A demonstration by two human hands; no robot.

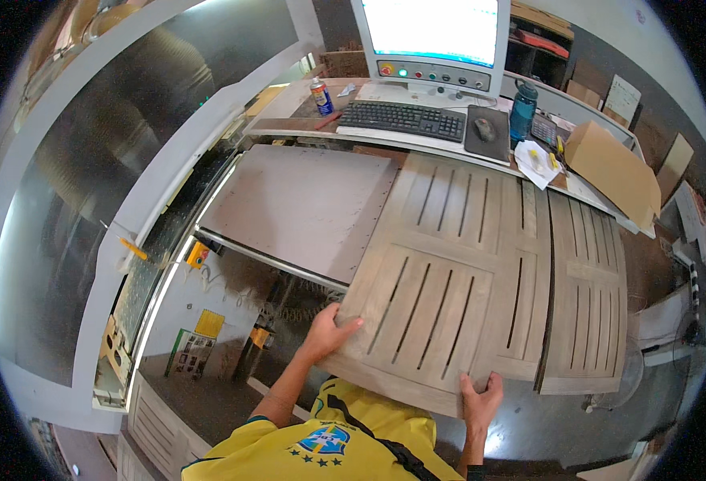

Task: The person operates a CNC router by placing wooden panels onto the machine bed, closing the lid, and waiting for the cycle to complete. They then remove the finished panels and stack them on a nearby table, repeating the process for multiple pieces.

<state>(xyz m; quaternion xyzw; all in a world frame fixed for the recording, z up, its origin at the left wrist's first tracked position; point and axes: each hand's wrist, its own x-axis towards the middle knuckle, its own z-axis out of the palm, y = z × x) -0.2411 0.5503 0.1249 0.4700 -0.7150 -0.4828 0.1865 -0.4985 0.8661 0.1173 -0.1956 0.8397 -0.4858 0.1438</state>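
A wooden door panel (441, 250) with rows of dark slots lies slanted in front of me, its near edge toward my body. At its near left corner my left hand (326, 335) is closed on the edge, thumb on top. My right hand (481, 398) grips the near right corner, with the thumb at the edge and the other fingers partly hidden. A second slotted panel (532, 305) shows from under its right side. Farther right lies another slotted panel (589, 274), and a dark gap separates it from the second.
A pale flat board (297, 204) lies left of the panels, beside a machine with a large window (128, 112). Behind stands a desk with a monitor (433, 32), keyboard (405, 119), mouse (485, 128), spray can (321, 96), blue bottle (523, 111) and cardboard box (613, 172). More slotted panels (160, 421) stand at lower left.
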